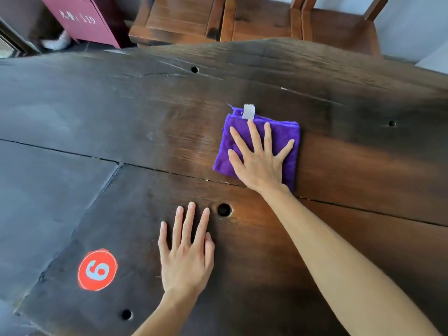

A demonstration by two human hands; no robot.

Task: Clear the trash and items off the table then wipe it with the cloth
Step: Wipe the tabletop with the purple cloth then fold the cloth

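Dark wooden table [72, 105] looks cleared; right hand [260, 163] presses flat, ungripping, on purple cloth [283, 134]; left hand [186, 258] lies open nearer. Wiping remains.

Worktop [97, 105] open toward left edge and far edge; only folded cloth [286, 134] and both hands on it. Chairs [242, 18] crowd far edge.

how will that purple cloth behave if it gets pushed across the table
The purple cloth looks soft and folded, so it will likely bunch unless pressed flat, as the right hand does. Probably light and floppy if lifted. The table grain may drag it.
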